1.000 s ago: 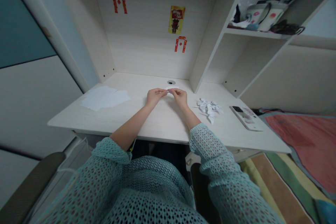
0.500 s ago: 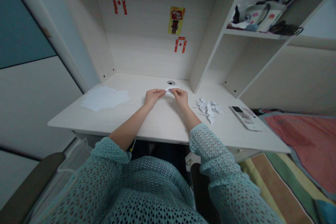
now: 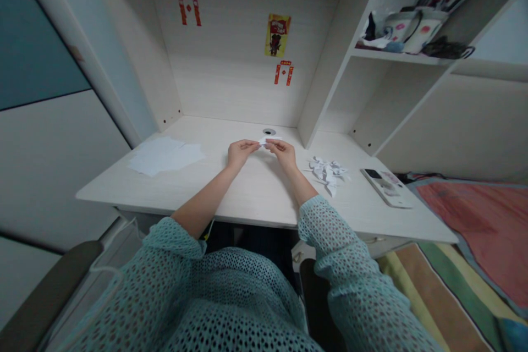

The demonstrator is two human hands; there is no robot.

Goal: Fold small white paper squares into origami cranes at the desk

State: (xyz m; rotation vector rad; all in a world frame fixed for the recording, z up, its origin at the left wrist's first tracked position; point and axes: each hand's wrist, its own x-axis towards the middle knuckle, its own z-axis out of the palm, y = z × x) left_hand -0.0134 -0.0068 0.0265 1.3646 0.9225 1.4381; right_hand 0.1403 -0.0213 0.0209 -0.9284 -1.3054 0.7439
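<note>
A small folded piece of white paper (image 3: 264,141) is held between my two hands above the back middle of the desk. My left hand (image 3: 242,152) pinches its left end with thumb and fingers. On the other side, my right hand (image 3: 282,152) is closed on the paper's right part. The fingers cover much of the paper, so its exact folded shape cannot be made out. To the right of my right hand lies a pile of folded white paper pieces (image 3: 329,170). Loose white sheets (image 3: 165,155) lie spread on the left.
The white desk (image 3: 247,198) has a round cable hole (image 3: 269,132) behind my hands. A phone (image 3: 385,188) lies at the right. Cups holding scissors and pens (image 3: 424,27) stand on the upper right shelf (image 3: 402,56). A dark armrest (image 3: 61,291) is at lower left.
The view has tilted up very slightly. Both hands keep their hold on the folded paper, with only a tiny shift of the fingers.
</note>
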